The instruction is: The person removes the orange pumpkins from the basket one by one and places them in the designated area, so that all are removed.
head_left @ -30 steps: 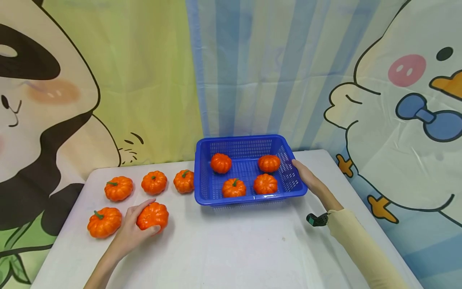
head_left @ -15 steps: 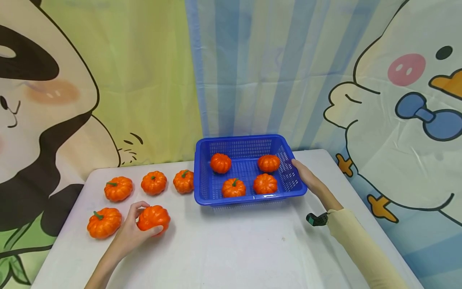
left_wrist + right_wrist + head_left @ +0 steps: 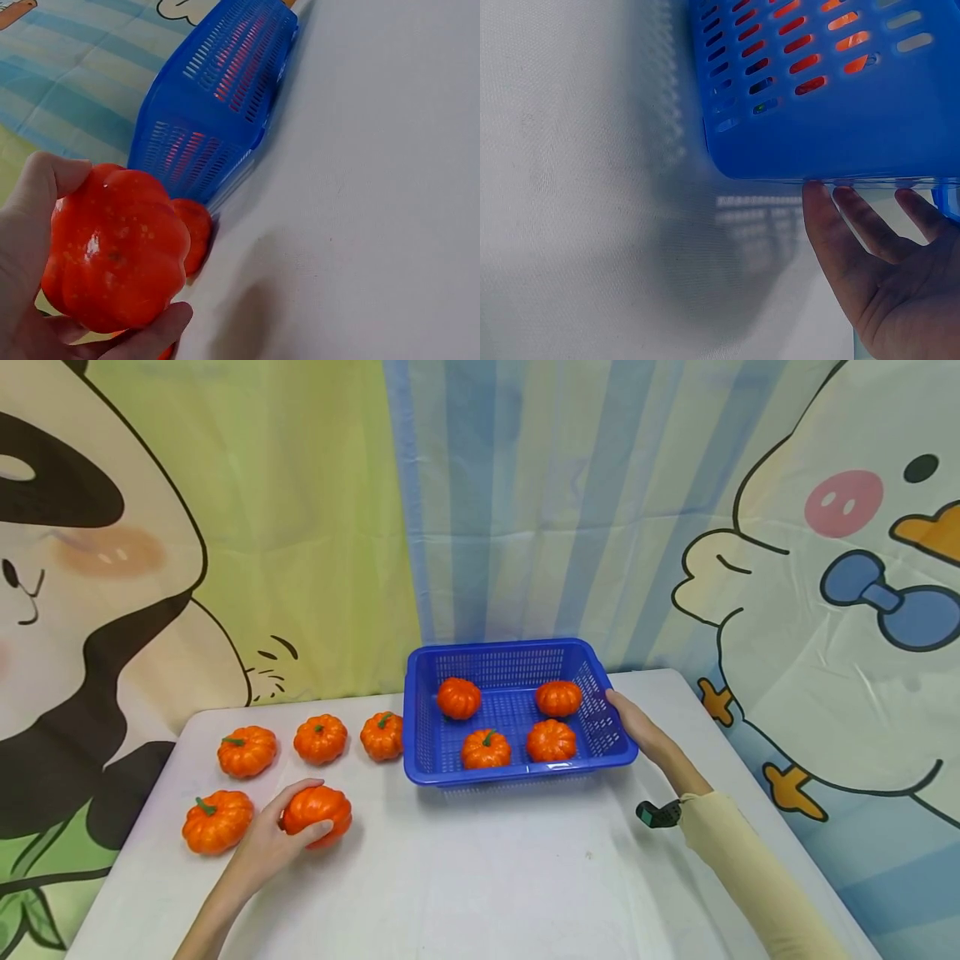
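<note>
Count: four pumpkins [image 3: 552, 741] inside one blue basket [image 3: 521, 672], four table pumpkins [image 3: 320, 740] on one white table [image 3: 480, 877], one held pumpkin [image 3: 318, 807]. The latter is glossy, orange-red, ribbed and lightly speckled, positioned left of the basket. The left hand [image 3: 272, 837], partly open, grips it between fingers and thumb. The right hand [image 3: 639, 727], fingers extended, touches the basket's side.

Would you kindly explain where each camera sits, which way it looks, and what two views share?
Head: worn on the person's head, facing forward and down at the white table and blue plastic mesh basket; the left hand and right hand show.
Left wrist: worn there, looking past the left hand, which grips a glossy orange ribbed pumpkin, toward the basket.
Right wrist: worn there, looking at the basket's slotted wall, the right hand at its edge.
Shared: head and left wrist both show the held pumpkin.
</note>
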Motion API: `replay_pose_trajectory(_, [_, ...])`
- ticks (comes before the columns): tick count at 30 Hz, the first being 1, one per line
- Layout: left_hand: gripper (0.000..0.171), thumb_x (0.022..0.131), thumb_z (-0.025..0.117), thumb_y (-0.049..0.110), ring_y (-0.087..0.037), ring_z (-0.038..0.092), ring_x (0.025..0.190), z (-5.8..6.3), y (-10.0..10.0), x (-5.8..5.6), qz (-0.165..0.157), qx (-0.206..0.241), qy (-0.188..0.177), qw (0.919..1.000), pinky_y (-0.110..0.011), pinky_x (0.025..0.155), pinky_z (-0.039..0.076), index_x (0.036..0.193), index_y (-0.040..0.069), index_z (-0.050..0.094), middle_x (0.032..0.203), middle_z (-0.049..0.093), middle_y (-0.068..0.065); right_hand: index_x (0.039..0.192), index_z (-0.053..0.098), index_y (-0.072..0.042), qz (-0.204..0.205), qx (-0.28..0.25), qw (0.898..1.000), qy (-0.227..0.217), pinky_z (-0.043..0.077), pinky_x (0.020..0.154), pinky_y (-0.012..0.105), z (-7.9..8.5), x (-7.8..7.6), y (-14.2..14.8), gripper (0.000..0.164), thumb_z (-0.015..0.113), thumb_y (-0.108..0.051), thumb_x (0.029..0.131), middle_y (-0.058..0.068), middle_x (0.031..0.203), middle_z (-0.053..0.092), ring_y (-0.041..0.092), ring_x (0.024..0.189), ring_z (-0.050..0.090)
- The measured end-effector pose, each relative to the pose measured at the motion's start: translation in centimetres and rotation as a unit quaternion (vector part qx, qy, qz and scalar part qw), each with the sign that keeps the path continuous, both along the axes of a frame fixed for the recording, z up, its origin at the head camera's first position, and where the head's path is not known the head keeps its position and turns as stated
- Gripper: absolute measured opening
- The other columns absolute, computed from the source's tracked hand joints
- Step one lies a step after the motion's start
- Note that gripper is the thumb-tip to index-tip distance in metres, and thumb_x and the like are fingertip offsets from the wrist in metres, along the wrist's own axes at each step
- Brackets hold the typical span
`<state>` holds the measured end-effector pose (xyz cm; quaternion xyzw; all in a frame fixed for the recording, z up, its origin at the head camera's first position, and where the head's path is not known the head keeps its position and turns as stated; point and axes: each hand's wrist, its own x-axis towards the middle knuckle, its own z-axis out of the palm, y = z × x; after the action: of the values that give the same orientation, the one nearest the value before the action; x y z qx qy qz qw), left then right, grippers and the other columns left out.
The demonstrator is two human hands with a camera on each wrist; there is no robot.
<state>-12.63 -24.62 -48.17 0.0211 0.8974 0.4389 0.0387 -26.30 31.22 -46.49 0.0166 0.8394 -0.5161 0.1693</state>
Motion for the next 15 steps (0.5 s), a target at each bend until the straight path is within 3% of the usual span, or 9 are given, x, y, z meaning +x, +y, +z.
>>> replay_pose_trajectory(8, [0.058, 0.093, 0.063, 0.037, -0.038, 0.052, 0.119, -0.04, -0.34, -0.07, -0.005, 0.003, -0.007, 1.0000, -0.059, 0.095, 0.048, 0.144, 0.019, 0.041, 0.140, 0.049, -0.021, 0.156, -0.002, -0.008, -0.002, 0.005, 1.000, -0.001, 0.013, 0.120, 0.059, -0.02, -0.08, 0.07, 0.074, 0.011, -0.057, 0.102, 0.026, 0.158, 0.020, 0.044, 0.143, 0.027])
replay_pose_trajectory(15, [0.059, 0.091, 0.067, 0.029, -0.001, 0.050, 0.103, -0.17, -0.31, 0.01, -0.008, 0.006, 0.012, 0.9999, -0.030, 0.088, 0.048, 0.141, 0.018, 0.037, 0.137, 0.050, -0.012, 0.156, 0.000, -0.008, -0.003, 0.000, 1.000, 0.000, 0.013, 0.120, 0.059, -0.02, -0.03, 0.00, 0.075, 0.011, -0.057, 0.101, 0.027, 0.156, 0.023, 0.043, 0.142, 0.028])
